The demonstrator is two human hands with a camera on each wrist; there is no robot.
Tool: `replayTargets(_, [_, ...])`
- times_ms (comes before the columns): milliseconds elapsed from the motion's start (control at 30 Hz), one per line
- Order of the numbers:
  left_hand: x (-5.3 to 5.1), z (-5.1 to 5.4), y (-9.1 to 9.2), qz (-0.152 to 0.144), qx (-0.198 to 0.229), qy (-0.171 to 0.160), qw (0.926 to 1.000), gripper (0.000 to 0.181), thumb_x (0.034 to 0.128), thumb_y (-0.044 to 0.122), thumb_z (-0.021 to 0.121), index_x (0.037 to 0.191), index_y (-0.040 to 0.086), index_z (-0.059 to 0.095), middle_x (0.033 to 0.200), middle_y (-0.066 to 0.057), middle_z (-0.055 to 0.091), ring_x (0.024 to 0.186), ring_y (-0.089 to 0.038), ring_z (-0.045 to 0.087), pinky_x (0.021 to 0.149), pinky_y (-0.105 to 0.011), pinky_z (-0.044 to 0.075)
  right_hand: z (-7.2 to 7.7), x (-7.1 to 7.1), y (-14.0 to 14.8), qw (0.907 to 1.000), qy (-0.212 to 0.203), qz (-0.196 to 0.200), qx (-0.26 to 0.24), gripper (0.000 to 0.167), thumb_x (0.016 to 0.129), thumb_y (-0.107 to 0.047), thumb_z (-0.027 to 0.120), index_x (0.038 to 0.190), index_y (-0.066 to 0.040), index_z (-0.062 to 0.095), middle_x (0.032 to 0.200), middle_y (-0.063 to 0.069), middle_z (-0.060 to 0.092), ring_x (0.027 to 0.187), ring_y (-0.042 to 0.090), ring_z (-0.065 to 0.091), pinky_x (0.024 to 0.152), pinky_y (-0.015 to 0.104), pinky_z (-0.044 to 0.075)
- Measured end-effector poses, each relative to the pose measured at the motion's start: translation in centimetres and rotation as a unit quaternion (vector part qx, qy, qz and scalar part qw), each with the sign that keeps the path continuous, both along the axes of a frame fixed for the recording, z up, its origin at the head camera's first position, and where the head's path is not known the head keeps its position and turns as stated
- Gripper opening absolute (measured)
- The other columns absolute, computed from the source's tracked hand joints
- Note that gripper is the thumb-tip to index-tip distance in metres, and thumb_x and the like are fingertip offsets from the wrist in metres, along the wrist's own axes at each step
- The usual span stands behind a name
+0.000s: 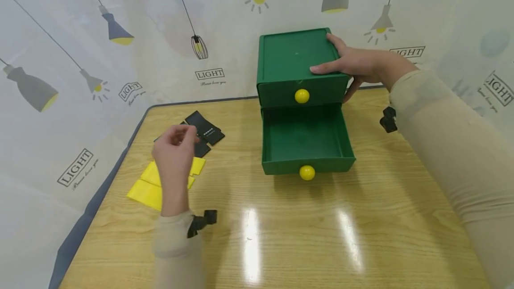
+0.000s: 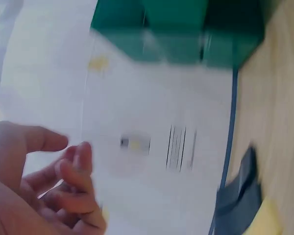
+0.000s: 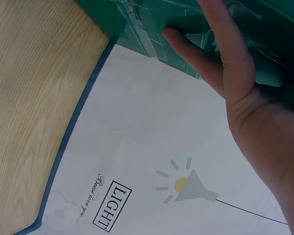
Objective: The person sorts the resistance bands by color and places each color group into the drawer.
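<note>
Resting on the green plastic 2-drawer cabinet [image 1: 299, 55]: your right hand [image 1: 355, 61], spread over the top right edge, the thumb lying on the top panel and other fingers reaching down the right side.
Right fingers: extended and fanned apart, touching the cabinet; your right wrist view shows 2 of them reaching along its green side.
Left hand: your left hand [image 1: 175, 146] is well apart from the cabinet, on its left; the head view shows it in front of the flat pieces.
Left fingers: loosely bent, the tips near each other, bearing nothing that you can see.
Cabinet: upright towards the back of the glossy wood-grain table [image 1: 297, 235], near the wall.
Upper drawer: the green plastic upper drawer [image 1: 279, 95] is pushed in, with a round yellow knob [image 1: 302, 96] on its front.
Lower drawer: the green plastic lower drawer [image 1: 301, 139] is pulled out towards you, its green floor showing, with a second round yellow knob [image 1: 307, 173].
Flat pieces: black flat pieces with white print [image 1: 202, 124] lie left of the cabinet; yellow flat pieces [image 1: 146, 193] lie just beside them, nearer you.
Wall: pale sheeting [image 1: 233, 26] printed with hanging lamps and "LIGHT".
Sleeves: beige cloth [image 1: 453, 146] covers both your forearms.
</note>
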State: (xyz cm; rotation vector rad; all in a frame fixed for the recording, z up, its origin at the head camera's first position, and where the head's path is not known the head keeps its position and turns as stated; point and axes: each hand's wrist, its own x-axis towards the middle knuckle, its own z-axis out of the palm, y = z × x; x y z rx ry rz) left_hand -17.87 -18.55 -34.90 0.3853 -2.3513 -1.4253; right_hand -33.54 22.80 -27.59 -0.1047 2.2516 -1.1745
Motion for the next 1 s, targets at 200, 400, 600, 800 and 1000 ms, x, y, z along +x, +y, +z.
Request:
replayTargets(200, [-1.9,-0.1,-8.4,-0.012,-0.079,-0.178,0.9808,0.050,0.1058,0.045,0.060,0.145,0.015,0.064,0.140,-0.015,0.066,0.107,-0.031,0.067,0.092,-0.039,0.055,-0.1,0.0,0.0,1.0000,-0.002,0.002,0.004,0.119,0.097,-0.064,0.067,0.148,-0.060,-0.040,0.174,0.003,-0.035,0.156,0.053,0.028,0.093,0.062,0.061])
replayTargets(400, [-0.7,-1.7,-14.6,-0.045,-0.101,-0.279,0.9538,0.069,0.1068,0.045,0.060,0.163,0.009,0.041,0.161,-0.029,0.045,0.140,-0.049,0.049,0.113,-0.064,0.045,0.0,-0.2,0.0,1.0000,-0.001,0.005,0.006,0.119,0.096,-0.064,0.067,0.149,-0.061,-0.039,0.175,0.002,-0.033,0.156,0.052,0.028,0.092,0.061,0.062])
replayTargets(600, [0.7,-3.3,-19.9,-0.127,-0.122,-0.351,0.9195,0.080,0.1078,0.050,0.056,0.165,0.000,0.030,0.168,-0.037,0.026,0.149,-0.057,0.033,0.113,-0.069,0.041,0.2,-0.2,0.0,1.0000,0.000,0.003,0.005,0.119,0.097,-0.063,0.068,0.149,-0.060,-0.039,0.175,0.002,-0.033,0.158,0.051,0.025,0.093,0.062,0.062])
replayTargets(800, [0.6,-5.2,-23.3,-0.171,-0.132,-0.410,0.8861,0.082,0.1037,0.052,0.064,0.157,-0.006,0.041,0.147,-0.040,0.044,0.105,-0.043,0.054,0.090,-0.050,0.051,0.1,-0.1,0.0,1.0000,-0.002,0.004,0.000,0.119,0.097,-0.063,0.068,0.149,-0.061,-0.039,0.174,0.001,-0.035,0.159,0.051,0.023,0.092,0.062,0.062])
replayTargets(1000, [0.3,-5.9,-24.5,-0.155,-0.078,-0.437,0.8826,0.078,0.0993,0.044,0.073,0.153,-0.006,0.049,0.167,-0.039,0.022,0.145,-0.053,0.032,0.119,-0.068,0.033,0.1,-0.1,0.0,1.0000,-0.001,-0.001,0.000,0.119,0.096,-0.063,0.069,0.149,-0.062,-0.037,0.175,0.001,-0.033,0.158,0.050,0.026,0.093,0.061,0.062])
